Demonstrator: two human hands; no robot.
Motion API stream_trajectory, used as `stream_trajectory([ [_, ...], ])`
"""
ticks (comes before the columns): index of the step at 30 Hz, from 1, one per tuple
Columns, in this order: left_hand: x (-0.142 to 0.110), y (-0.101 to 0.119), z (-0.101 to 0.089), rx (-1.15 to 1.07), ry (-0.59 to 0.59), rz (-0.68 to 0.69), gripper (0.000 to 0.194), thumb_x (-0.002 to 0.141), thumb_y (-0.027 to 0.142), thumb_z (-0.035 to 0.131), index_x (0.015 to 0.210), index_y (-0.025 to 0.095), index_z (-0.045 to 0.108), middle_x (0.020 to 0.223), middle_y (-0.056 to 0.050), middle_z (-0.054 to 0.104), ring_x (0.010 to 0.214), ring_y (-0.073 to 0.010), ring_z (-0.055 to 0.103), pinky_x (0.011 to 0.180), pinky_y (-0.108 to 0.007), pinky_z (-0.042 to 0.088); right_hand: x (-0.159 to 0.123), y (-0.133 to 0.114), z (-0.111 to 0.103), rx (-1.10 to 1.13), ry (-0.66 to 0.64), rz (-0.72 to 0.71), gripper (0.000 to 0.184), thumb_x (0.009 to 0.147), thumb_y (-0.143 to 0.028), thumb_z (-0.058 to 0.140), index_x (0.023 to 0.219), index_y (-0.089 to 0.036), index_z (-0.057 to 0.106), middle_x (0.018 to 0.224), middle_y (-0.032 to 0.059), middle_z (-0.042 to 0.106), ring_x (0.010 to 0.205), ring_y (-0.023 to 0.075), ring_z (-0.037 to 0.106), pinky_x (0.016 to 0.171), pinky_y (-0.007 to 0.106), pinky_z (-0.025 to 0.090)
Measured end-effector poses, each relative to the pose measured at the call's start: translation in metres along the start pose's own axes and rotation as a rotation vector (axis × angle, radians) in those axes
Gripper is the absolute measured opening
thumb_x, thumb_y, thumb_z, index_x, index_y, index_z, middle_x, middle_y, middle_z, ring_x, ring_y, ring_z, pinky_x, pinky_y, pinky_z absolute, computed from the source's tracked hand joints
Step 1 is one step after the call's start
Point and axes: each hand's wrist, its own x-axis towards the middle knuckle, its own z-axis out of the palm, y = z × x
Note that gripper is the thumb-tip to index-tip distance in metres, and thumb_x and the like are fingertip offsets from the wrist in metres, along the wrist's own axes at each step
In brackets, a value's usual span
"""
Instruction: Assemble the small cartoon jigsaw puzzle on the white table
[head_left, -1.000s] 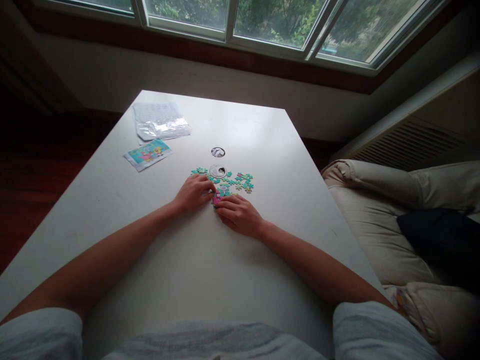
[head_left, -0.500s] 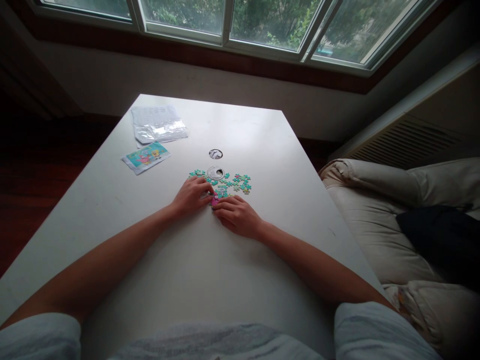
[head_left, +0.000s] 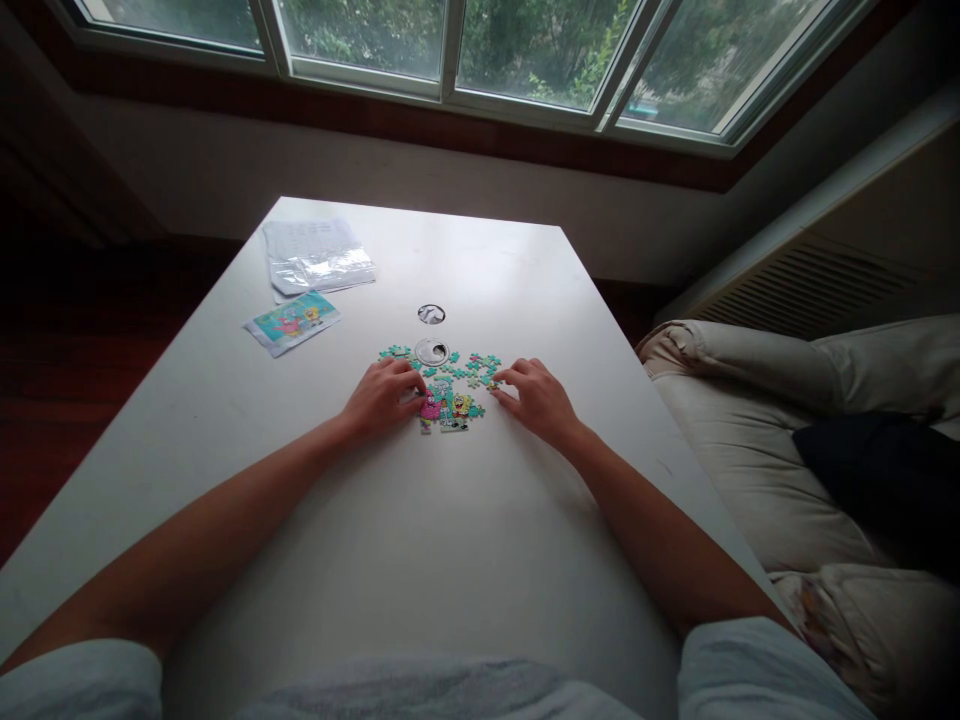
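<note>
A partly joined jigsaw puzzle with pink, yellow and teal cartoon figures lies flat on the white table. My left hand rests at its left side, thumb and forefinger curled against the pink part, partly covering that edge. To the right, my right hand has its thumb and forefinger around a small yellowish puzzle piece. Loose teal puzzle pieces are scattered just beyond the joined part. More loose pieces lie past my left fingers.
A picture card with a similar cartoon scene lies at the left on the table. Behind it is a clear plastic bag with paper. Two round table fittings sit beyond the pieces. A beige sofa stands at the right.
My right hand has moved right, off the joined puzzle to a loose piece, uncovering the yellow figure. My left hand has stayed at the puzzle's left side.
</note>
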Motion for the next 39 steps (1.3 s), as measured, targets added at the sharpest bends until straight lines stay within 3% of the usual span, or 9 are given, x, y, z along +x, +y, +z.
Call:
stream_trajectory([
  [9, -0.001, 0.000, 0.001, 0.023, -0.008, 0.009, 0.012, 0.089, 0.030, 0.063, 0.093, 0.026, 0.074, 0.099, -0.005, 0.068, 0.099, -0.0250, 0.056, 0.090, -0.041, 0.043, 0.002, 0.002, 0.009, 0.050, -0.047, 0.025, 0.011, 0.093, -0.027, 0.065, 0.102, -0.026, 0.073, 0.098, 0.0067, 0.064, 0.099, 0.0246, 0.054, 0.087, 0.036, 0.045],
  [16, -0.002, 0.001, 0.001, 0.002, -0.011, 0.105, 0.015, 0.092, 0.033, 0.062, 0.101, 0.028, 0.073, 0.105, -0.005, 0.068, 0.102, -0.0245, 0.056, 0.097, -0.042, 0.042, 0.005, 0.012, 0.014, 0.136, -0.072, 0.021, 0.006, 0.088, -0.022, 0.068, 0.094, -0.022, 0.070, 0.097, 0.0077, 0.061, 0.096, 0.0253, 0.055, 0.088, 0.039, 0.044],
  [23, -0.001, 0.004, -0.001, -0.010, -0.054, 0.169, 0.016, 0.093, 0.035, 0.063, 0.101, 0.028, 0.074, 0.108, -0.006, 0.068, 0.104, -0.0248, 0.056, 0.099, -0.042, 0.041, 0.005, 0.008, 0.012, 0.147, -0.056, 0.004, 0.014, 0.088, -0.020, 0.066, 0.101, -0.024, 0.072, 0.099, 0.0076, 0.063, 0.095, 0.0253, 0.055, 0.086, 0.038, 0.043],
  [32, -0.001, 0.004, -0.001, -0.003, -0.074, 0.188, 0.018, 0.095, 0.038, 0.061, 0.101, 0.028, 0.074, 0.108, -0.006, 0.068, 0.104, -0.0243, 0.055, 0.098, -0.041, 0.041, 0.007, 0.005, 0.010, 0.174, -0.052, 0.017, 0.012, 0.085, -0.018, 0.067, 0.095, -0.022, 0.071, 0.093, 0.0062, 0.067, 0.093, 0.0245, 0.056, 0.086, 0.037, 0.041],
  [39, 0.000, 0.006, -0.002, 0.014, -0.089, 0.212, 0.022, 0.095, 0.045, 0.060, 0.102, 0.028, 0.074, 0.110, -0.006, 0.068, 0.106, -0.0247, 0.055, 0.100, -0.041, 0.040, 0.006, -0.011, 0.007, 0.424, 0.007, 0.033, 0.006, 0.085, -0.019, 0.065, 0.089, -0.022, 0.068, 0.083, 0.0012, 0.070, 0.077, 0.0177, 0.060, 0.074, 0.031, 0.045],
])
